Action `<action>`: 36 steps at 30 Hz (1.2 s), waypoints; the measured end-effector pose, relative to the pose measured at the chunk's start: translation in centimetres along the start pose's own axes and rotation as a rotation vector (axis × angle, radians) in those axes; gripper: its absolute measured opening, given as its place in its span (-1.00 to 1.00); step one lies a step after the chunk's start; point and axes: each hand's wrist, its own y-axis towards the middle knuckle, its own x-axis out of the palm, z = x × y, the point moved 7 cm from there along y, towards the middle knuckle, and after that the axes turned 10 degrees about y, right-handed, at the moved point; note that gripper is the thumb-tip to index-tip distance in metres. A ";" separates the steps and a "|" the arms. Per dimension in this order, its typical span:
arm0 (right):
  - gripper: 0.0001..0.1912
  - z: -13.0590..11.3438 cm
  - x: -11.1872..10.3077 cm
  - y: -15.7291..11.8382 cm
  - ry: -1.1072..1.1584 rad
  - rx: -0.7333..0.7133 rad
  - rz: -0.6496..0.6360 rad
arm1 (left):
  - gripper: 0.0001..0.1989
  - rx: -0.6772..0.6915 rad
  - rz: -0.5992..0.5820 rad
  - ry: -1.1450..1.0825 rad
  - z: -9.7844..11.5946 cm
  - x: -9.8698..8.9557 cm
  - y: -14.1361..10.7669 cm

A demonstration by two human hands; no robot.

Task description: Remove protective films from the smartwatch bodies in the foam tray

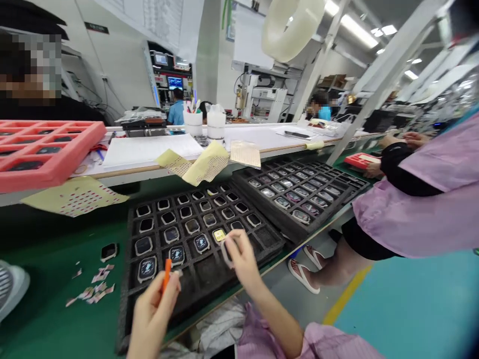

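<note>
My left hand [155,304] is closed round a slim orange tool [166,275], held upright over the front of a black foam tray [209,271]. My right hand [242,254] pinches a watch case [226,253], seen edge-on, above the tray's right half. The tray's pockets hold several square watch faces; some screens are dark, and a few are lit, such as the one at front left [147,269]. Just left of my right fingers, one watch [219,235] shows a yellow screen. Several pockets along the front and right hold no watch.
A lone watch case [109,252] and paper scraps [98,291] lie on the green mat [41,319]. Another watch tray [288,224] adjoins at right. A red foam tray [75,159] sits on the shelf. A person in pink sleeves [422,194] stands at right.
</note>
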 end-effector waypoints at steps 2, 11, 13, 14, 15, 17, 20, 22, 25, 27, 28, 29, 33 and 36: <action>-0.74 -1.0 -1.7 1.0 -0.285 -0.107 0.002 | -0.56 0.002 0.207 0.216 -0.6 -5.1 0.2; -0.80 2.0 -1.3 1.3 -0.798 -0.088 -0.354 | -0.67 -0.353 0.312 0.845 -6.7 -13.4 2.2; -0.83 1.3 -1.1 0.8 -0.841 -0.167 -0.382 | -0.61 -0.373 0.329 0.831 -6.9 -13.2 2.1; -0.85 0.4 -1.1 0.4 -0.846 -0.241 -0.371 | -0.60 -0.368 0.341 0.805 -6.8 -13.1 1.8; -0.88 -0.7 -1.3 -0.1 -0.844 -0.330 -0.353 | -0.61 -0.346 0.346 0.769 -6.6 -12.9 1.5; -0.83 -2.8 -1.7 -1.4 -0.857 -0.512 -0.348 | -0.63 -0.238 0.328 0.687 -5.7 -12.1 0.6; -0.66 -3.3 -1.8 -3.7 -0.970 -0.637 -0.550 | -0.63 0.061 0.236 0.655 -3.4 -9.5 -1.6; -0.68 -2.6 -2.3 -4.5 -1.094 -0.685 -0.603 | -0.65 0.288 0.098 0.721 -1.9 -6.7 -3.3; -0.76 -1.4 -3.4 -4.6 -1.221 -0.754 -0.558 | -0.78 0.515 0.009 0.908 -1.0 -3.6 -5.2; -0.78 -0.8 -3.8 -4.6 -1.231 -0.796 -0.555 | -0.89 0.577 0.033 1.026 -0.9 -2.8 -5.8; -0.80 -0.6 -3.9 -4.5 -1.221 -0.811 -0.569 | -0.92 0.598 0.043 1.060 -0.8 -2.6 -5.9; -0.81 -0.4 -3.9 -4.5 -1.206 -0.823 -0.588 | -0.93 0.621 0.052 1.077 -0.7 -2.6 -6.0; -0.87 -0.6 -3.9 -4.0 -1.112 -0.843 -0.632 | -0.89 0.698 0.167 1.067 1.2 -3.6 -6.5; -0.88 -1.5 -3.3 -3.4 -1.024 -0.868 -0.608 | -0.89 0.720 0.298 1.065 3.3 -4.9 -6.5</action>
